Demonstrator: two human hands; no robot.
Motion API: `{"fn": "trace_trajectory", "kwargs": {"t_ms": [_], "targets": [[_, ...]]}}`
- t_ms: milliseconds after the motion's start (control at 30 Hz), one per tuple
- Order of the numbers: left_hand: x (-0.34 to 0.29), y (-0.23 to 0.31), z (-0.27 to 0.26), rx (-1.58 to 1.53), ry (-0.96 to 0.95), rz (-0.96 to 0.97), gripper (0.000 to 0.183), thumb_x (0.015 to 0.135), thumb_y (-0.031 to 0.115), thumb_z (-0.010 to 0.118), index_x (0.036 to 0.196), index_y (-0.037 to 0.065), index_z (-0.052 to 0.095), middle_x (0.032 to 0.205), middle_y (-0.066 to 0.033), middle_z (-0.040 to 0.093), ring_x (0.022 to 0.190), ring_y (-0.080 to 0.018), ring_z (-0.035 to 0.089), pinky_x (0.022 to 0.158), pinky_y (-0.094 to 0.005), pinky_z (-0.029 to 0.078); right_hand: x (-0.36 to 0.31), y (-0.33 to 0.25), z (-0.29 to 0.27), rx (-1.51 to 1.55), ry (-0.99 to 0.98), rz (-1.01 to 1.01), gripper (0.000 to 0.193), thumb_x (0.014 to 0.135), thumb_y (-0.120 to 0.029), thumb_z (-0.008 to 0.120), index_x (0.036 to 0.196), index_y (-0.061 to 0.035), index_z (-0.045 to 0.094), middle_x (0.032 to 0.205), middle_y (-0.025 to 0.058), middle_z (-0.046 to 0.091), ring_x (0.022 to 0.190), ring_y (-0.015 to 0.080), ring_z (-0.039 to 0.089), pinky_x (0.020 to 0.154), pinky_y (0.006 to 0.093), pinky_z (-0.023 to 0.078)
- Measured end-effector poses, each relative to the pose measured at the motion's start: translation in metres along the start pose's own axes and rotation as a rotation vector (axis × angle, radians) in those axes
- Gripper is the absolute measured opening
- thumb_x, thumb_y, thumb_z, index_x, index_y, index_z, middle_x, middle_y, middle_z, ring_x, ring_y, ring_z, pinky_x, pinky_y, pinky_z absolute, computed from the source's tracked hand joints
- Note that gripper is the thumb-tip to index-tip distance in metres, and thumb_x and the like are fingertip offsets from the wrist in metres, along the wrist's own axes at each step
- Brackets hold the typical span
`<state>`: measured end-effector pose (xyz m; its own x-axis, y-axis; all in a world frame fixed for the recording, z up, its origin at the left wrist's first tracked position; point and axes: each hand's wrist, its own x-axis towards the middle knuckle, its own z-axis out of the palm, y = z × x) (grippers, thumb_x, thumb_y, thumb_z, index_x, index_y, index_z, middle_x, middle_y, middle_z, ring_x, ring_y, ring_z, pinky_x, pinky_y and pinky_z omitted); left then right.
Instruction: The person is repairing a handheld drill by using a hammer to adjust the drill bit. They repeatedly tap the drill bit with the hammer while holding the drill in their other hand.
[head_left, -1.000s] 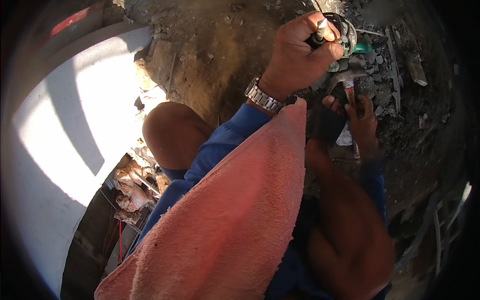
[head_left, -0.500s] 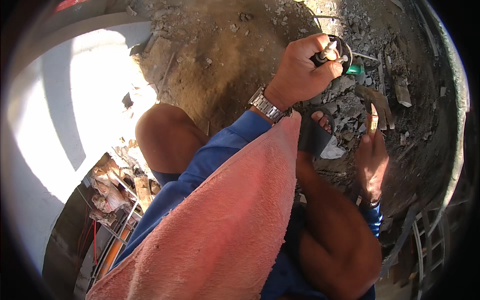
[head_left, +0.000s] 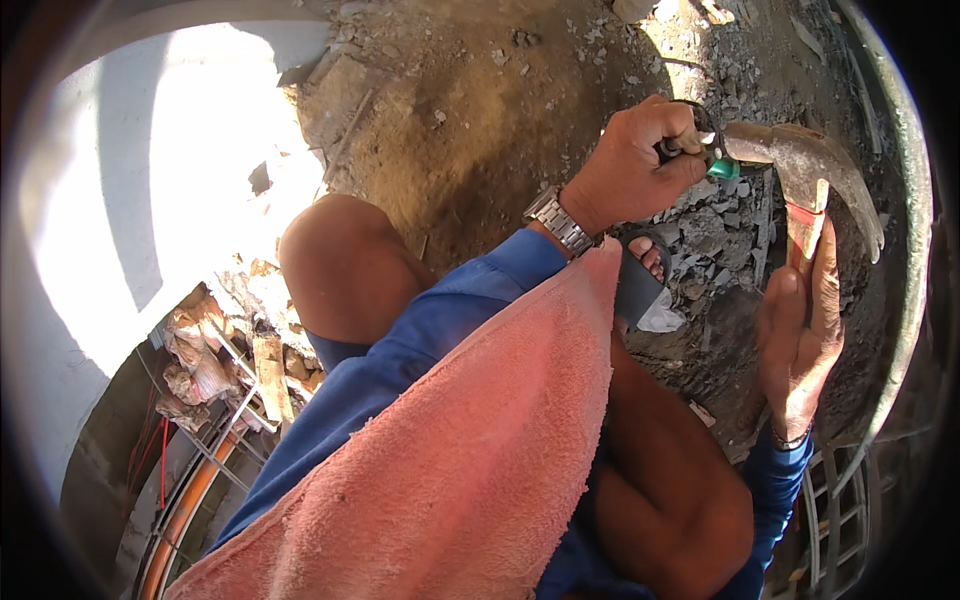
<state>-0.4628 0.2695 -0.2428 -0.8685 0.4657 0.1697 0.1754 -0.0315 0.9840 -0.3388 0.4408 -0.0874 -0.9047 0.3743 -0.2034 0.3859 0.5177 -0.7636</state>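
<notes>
My right hand [head_left: 798, 335] grips the wooden handle of a claw hammer [head_left: 806, 165], which has a red band below its head. The hammer's striking face is at or very near the thing in my left hand [head_left: 645, 165]; whether they touch I cannot tell. My left hand, with a metal-band watch on the wrist, is closed around a dark round-rimmed piece with a pale metal end [head_left: 690, 142]. My fingers hide most of it, so its kind is unclear. A green glossy piece [head_left: 723, 168] shows just beneath that hand.
Broken rubble [head_left: 705, 235] lies around my sandaled foot [head_left: 643, 275]. A pink towel [head_left: 450, 430] hangs across the front of me. A bright white surface [head_left: 180, 150] stands at left, above debris and metal bars [head_left: 235, 400]. A pale curved hose or pipe [head_left: 915, 210] runs along the right.
The hammer has risen closer to the view and its head has swung to my left hand. My right hand has moved up and right with it; my left hand has shifted slightly right and down.
</notes>
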Motion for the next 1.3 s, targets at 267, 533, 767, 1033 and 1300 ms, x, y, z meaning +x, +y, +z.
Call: {"fn": "trace_trajectory", "kwargs": {"t_ms": [267,533,767,1033,1300], "targets": [[0.002,0.003,0.001,-0.068,0.024,-0.024,0.018,0.078,-0.002,0.076,0.086,0.005,0.061,0.085,-0.0030,0.066,0.076,-0.0150,0.062,0.071,-0.0304,0.050,-0.004,-0.020,-0.060,0.549,0.110,-0.416,0.019,0.103,-0.022,0.059,0.102,-0.0076,0.046,0.076,0.0069,0.046,0.059,0.0159,0.049,0.053,0.0328,0.045],[-0.003,-0.004,-0.010,-0.102,-0.001,-0.059,0.016,0.079,-0.004,0.074,0.086,0.004,0.062,0.086,-0.0027,0.067,0.081,-0.0137,0.063,0.075,-0.0305,0.051,-0.011,-0.024,-0.027,0.204,0.164,-0.299,0.046,0.108,-0.029,0.046,0.139,0.0023,0.033,0.077,0.0106,0.052,0.052,0.0131,0.044,0.046,0.0246,0.038],[0.002,0.001,-0.017,-0.102,-0.076,-0.104,0.015,0.080,-0.004,0.073,0.086,0.003,0.062,0.087,-0.0028,0.067,0.083,-0.0115,0.063,0.078,-0.0285,0.052,-0.026,0.003,-0.013,0.216,0.131,-0.279,0.039,0.108,-0.028,0.046,0.137,-0.0021,0.042,0.090,0.0128,0.056,0.055,0.0131,0.048,0.049,0.0280,0.043],[-0.001,-0.004,-0.015,-0.157,-0.060,-0.087,0.013,0.082,-0.004,0.072,0.086,0.004,0.063,0.088,-0.0021,0.067,0.082,-0.0117,0.062,0.077,-0.0292,0.052,-0.014,-0.028,-0.018,0.313,0.357,-0.311,0.041,0.108,-0.030,0.047,0.134,0.0007,0.042,0.078,0.0109,0.051,0.049,0.0115,0.043,0.043,0.0254,0.037],[0.002,-0.011,-0.022,-0.105,-0.087,-0.062,0.014,0.085,-0.002,0.073,0.090,0.004,0.061,0.091,-0.0035,0.067,0.085,-0.0122,0.063,0.076,-0.0292,0.052,-0.010,0.010,0.013,-0.122,-0.055,-0.205,0.051,0.106,-0.016,0.053,0.151,-0.0003,0.037,0.078,0.0073,0.057,0.055,0.0092,0.045,0.051,0.0238,0.040]]}}
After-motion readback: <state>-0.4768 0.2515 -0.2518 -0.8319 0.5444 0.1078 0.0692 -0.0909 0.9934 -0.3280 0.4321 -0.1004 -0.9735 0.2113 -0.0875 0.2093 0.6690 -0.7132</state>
